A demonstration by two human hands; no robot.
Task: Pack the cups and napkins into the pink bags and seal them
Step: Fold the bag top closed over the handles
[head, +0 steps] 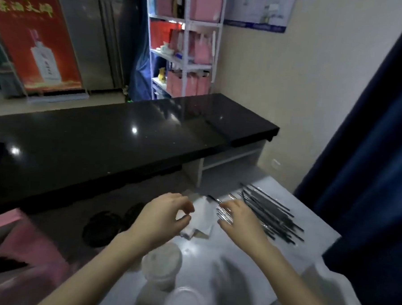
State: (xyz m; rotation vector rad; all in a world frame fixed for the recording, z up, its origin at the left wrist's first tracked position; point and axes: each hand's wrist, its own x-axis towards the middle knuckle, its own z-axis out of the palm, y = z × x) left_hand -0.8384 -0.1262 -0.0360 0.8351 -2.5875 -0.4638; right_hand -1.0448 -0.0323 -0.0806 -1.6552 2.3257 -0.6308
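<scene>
The left hand [164,217] is curled, thumb and forefinger narrowed at the left edge of the white napkins [204,216] - blur hides whether they pinch. The right hand [239,220], at 3 o'clock of the stack, lies with bent fingers on the wrapped straws [273,214] - I cannot tell if it grips any. At 6 o'clock of the left hand stands a lidded cup [162,263], with a clear cup [185,300] below it. A pink bag [27,248] lies at 8 o'clock.
</scene>
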